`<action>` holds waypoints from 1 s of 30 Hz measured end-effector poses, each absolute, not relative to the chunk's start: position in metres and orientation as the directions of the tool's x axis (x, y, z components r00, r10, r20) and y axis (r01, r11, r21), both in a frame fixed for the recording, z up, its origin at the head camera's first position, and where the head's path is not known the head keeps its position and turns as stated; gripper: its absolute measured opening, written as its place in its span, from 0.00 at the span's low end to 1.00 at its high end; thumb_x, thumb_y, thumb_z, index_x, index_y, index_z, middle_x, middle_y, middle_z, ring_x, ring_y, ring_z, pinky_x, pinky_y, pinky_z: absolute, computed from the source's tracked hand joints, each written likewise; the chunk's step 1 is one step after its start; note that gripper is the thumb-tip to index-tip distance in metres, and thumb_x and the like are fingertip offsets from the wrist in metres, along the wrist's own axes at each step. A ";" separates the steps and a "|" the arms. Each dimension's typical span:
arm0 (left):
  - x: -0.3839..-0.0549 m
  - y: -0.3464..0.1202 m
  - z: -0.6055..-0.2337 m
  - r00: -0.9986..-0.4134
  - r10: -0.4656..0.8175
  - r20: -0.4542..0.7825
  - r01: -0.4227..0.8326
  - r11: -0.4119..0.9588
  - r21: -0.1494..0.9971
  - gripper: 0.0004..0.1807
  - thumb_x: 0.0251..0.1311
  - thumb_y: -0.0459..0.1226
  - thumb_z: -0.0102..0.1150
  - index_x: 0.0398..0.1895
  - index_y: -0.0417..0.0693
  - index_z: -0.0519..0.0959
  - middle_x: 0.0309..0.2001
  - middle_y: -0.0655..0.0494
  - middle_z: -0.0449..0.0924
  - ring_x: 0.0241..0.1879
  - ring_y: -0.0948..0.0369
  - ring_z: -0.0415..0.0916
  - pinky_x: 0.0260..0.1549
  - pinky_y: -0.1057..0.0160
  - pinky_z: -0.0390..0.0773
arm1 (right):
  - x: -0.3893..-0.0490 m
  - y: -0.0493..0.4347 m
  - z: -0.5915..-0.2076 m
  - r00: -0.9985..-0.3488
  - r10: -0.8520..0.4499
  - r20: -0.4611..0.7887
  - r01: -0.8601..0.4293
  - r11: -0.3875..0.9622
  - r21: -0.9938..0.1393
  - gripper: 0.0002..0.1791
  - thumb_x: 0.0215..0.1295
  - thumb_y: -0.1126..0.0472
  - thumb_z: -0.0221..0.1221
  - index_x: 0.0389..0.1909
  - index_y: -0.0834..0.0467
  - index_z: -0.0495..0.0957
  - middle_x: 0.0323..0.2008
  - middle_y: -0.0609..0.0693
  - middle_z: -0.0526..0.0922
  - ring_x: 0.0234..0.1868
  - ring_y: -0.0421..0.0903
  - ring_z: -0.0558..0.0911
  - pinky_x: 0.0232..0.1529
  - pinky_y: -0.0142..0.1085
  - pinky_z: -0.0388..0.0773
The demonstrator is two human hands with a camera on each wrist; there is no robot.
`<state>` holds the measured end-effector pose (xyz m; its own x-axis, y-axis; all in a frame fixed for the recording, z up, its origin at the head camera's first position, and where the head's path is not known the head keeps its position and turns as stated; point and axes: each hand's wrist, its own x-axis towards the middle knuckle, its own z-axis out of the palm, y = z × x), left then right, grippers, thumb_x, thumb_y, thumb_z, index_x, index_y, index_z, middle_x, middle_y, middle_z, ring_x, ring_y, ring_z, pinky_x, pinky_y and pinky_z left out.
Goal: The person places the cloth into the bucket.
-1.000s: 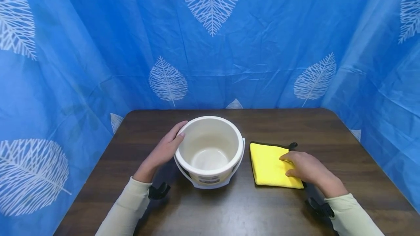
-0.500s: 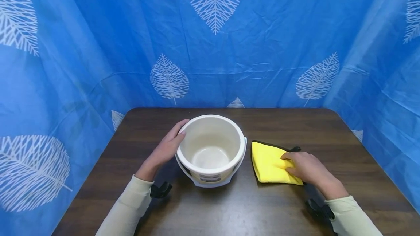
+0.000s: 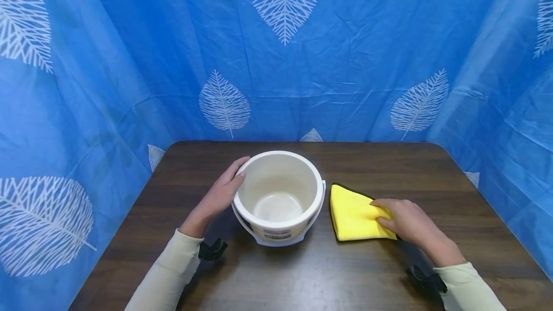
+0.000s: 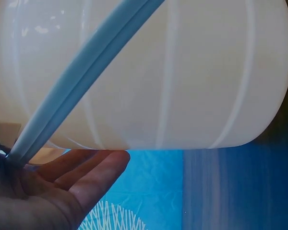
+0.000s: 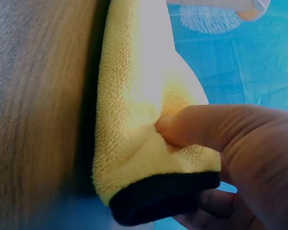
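A cream-white bucket [image 3: 279, 224] with a pale blue bail handle [image 4: 81, 76] stands upright on the table, with nothing in it. My left hand [image 3: 218, 196] holds it by the left side of the rim, thumb over the edge and fingers along the outer wall. To the right lies a folded yellow towel [image 3: 352, 212], fluffy, with black edging. Its right side is pinched in my right hand [image 3: 408, 220]. In the right wrist view the thumb [image 5: 182, 127] presses into the yellow pile, and the other fingers are mostly hidden behind the towel.
Both things sit on a dark brown wooden table [image 3: 302, 277] with rounded far corners. A blue curtain [image 3: 345, 52] with white leaf prints hangs behind it and along both sides. Dark straps with small devices are worn at both wrists.
My right fingers have closed on the towel's right side and raised and bunched it; a small black tab there is no longer visible. Left hand and bucket hold still while the head view shifts slightly.
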<state>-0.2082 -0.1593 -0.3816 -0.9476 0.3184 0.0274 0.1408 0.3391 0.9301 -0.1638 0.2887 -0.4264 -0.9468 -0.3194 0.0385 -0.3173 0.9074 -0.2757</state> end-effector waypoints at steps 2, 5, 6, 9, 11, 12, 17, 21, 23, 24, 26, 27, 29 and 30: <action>-0.209 -0.159 -0.382 -0.947 0.319 0.030 0.144 0.340 0.929 0.28 0.81 0.42 0.37 0.80 0.49 0.53 0.76 0.42 0.58 0.69 0.43 0.65 0.66 0.39 0.65 | -0.162 0.288 -0.424 -0.950 -0.309 0.056 -0.311 0.903 -0.295 0.21 0.59 0.62 0.72 0.54 0.61 0.84 0.47 0.60 0.86 0.44 0.57 0.84 0.44 0.56 0.81; -0.209 -0.158 -0.382 -0.947 0.318 0.038 0.153 0.344 0.927 0.28 0.81 0.42 0.36 0.80 0.48 0.53 0.75 0.41 0.59 0.69 0.43 0.66 0.65 0.39 0.66 | -0.160 0.288 -0.418 -0.951 -0.300 0.074 -0.307 0.892 -0.333 0.22 0.59 0.62 0.72 0.55 0.61 0.83 0.49 0.61 0.86 0.44 0.56 0.84 0.43 0.54 0.82; -0.209 -0.158 -0.383 -0.948 0.316 0.038 0.152 0.345 0.926 0.28 0.81 0.42 0.36 0.80 0.48 0.54 0.75 0.42 0.59 0.68 0.43 0.66 0.65 0.39 0.66 | -0.160 0.287 -0.415 -0.952 -0.297 0.074 -0.303 0.889 -0.344 0.22 0.60 0.62 0.72 0.55 0.62 0.83 0.49 0.61 0.86 0.44 0.55 0.84 0.42 0.53 0.82; -0.210 -0.158 -0.383 -0.949 0.314 0.037 0.151 0.348 0.925 0.28 0.81 0.42 0.36 0.80 0.48 0.54 0.75 0.41 0.58 0.69 0.43 0.66 0.65 0.39 0.66 | -0.158 0.286 -0.407 -0.955 -0.286 0.079 -0.295 0.883 -0.365 0.23 0.60 0.62 0.72 0.56 0.62 0.83 0.49 0.61 0.85 0.42 0.53 0.83 0.39 0.48 0.82; -0.210 -0.158 -0.383 -0.950 0.309 0.033 0.146 0.348 0.926 0.27 0.81 0.42 0.36 0.80 0.48 0.54 0.75 0.42 0.58 0.69 0.43 0.66 0.65 0.39 0.66 | -0.157 0.285 -0.402 -0.955 -0.284 0.088 -0.296 0.881 -0.370 0.23 0.60 0.62 0.71 0.56 0.62 0.83 0.49 0.61 0.86 0.40 0.51 0.83 0.37 0.46 0.81; -0.210 -0.158 -0.383 -0.951 0.307 0.030 0.142 0.349 0.926 0.27 0.81 0.42 0.36 0.80 0.48 0.54 0.75 0.42 0.58 0.69 0.43 0.66 0.66 0.39 0.66 | -0.156 0.285 -0.400 -0.954 -0.284 0.096 -0.299 0.879 -0.372 0.23 0.60 0.62 0.71 0.57 0.62 0.82 0.49 0.61 0.86 0.39 0.50 0.83 0.37 0.45 0.81; -0.209 -0.158 -0.382 -0.952 0.305 0.031 0.141 0.345 0.928 0.27 0.81 0.41 0.37 0.79 0.47 0.54 0.76 0.42 0.58 0.71 0.43 0.63 0.67 0.39 0.63 | -0.156 0.283 -0.390 -0.947 -0.289 0.140 -0.321 0.870 -0.374 0.23 0.61 0.62 0.70 0.57 0.62 0.82 0.49 0.61 0.85 0.37 0.48 0.80 0.36 0.44 0.79; -0.210 -0.158 -0.381 -0.950 0.311 0.035 0.147 0.346 0.927 0.27 0.81 0.40 0.36 0.79 0.47 0.54 0.76 0.42 0.58 0.71 0.43 0.63 0.68 0.40 0.63 | -0.155 0.282 -0.383 -0.940 -0.297 0.167 -0.339 0.868 -0.362 0.23 0.61 0.62 0.70 0.57 0.62 0.82 0.48 0.61 0.86 0.34 0.47 0.78 0.33 0.41 0.77; -0.210 -0.158 -0.381 -0.948 0.315 0.039 0.152 0.344 0.927 0.27 0.81 0.40 0.36 0.79 0.46 0.54 0.76 0.41 0.58 0.71 0.43 0.63 0.67 0.40 0.64 | -0.155 0.282 -0.381 -0.938 -0.300 0.175 -0.345 0.867 -0.361 0.23 0.61 0.63 0.70 0.57 0.62 0.82 0.48 0.61 0.86 0.32 0.46 0.76 0.30 0.38 0.75; -0.210 -0.158 -0.382 -0.947 0.317 0.040 0.154 0.344 0.926 0.27 0.81 0.40 0.36 0.79 0.46 0.54 0.76 0.41 0.58 0.71 0.43 0.63 0.67 0.40 0.64 | -0.155 0.282 -0.380 -0.936 -0.302 0.179 -0.348 0.866 -0.359 0.23 0.61 0.63 0.70 0.57 0.62 0.82 0.48 0.61 0.86 0.32 0.46 0.76 0.29 0.37 0.74; -0.210 -0.158 -0.382 -0.946 0.323 0.043 0.159 0.341 0.926 0.27 0.81 0.41 0.36 0.80 0.46 0.54 0.76 0.41 0.58 0.70 0.43 0.64 0.66 0.39 0.64 | -0.156 0.282 -0.380 -0.934 -0.304 0.186 -0.352 0.864 -0.359 0.23 0.61 0.63 0.70 0.57 0.62 0.82 0.48 0.61 0.86 0.32 0.45 0.76 0.28 0.36 0.73; -0.210 -0.158 -0.382 -0.946 0.322 0.043 0.158 0.339 0.927 0.27 0.81 0.41 0.36 0.80 0.46 0.54 0.76 0.41 0.58 0.70 0.43 0.64 0.66 0.39 0.65 | -0.156 0.283 -0.379 -0.934 -0.304 0.189 -0.354 0.863 -0.360 0.23 0.61 0.63 0.70 0.58 0.62 0.82 0.48 0.60 0.86 0.32 0.45 0.76 0.28 0.36 0.73; -0.210 -0.159 -0.382 -0.946 0.321 0.042 0.157 0.340 0.927 0.28 0.81 0.41 0.36 0.80 0.47 0.54 0.76 0.41 0.58 0.70 0.43 0.64 0.66 0.39 0.65 | -0.157 0.283 -0.379 -0.932 -0.303 0.197 -0.357 0.862 -0.360 0.23 0.61 0.63 0.70 0.58 0.62 0.82 0.48 0.60 0.86 0.32 0.46 0.76 0.28 0.36 0.73; -0.210 -0.159 -0.383 -0.946 0.322 0.041 0.156 0.341 0.927 0.28 0.81 0.41 0.36 0.80 0.47 0.54 0.76 0.41 0.58 0.70 0.43 0.64 0.66 0.39 0.65 | -0.157 0.283 -0.379 -0.931 -0.303 0.203 -0.359 0.862 -0.359 0.23 0.61 0.64 0.70 0.57 0.62 0.82 0.48 0.60 0.86 0.33 0.46 0.77 0.29 0.36 0.74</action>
<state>-0.2096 -0.1588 -0.3826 -0.9459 0.3219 0.0408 0.1559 0.3407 0.9272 -0.1567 0.2832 -0.3789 -0.9311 -0.3033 0.2026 -0.3588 0.8616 -0.3590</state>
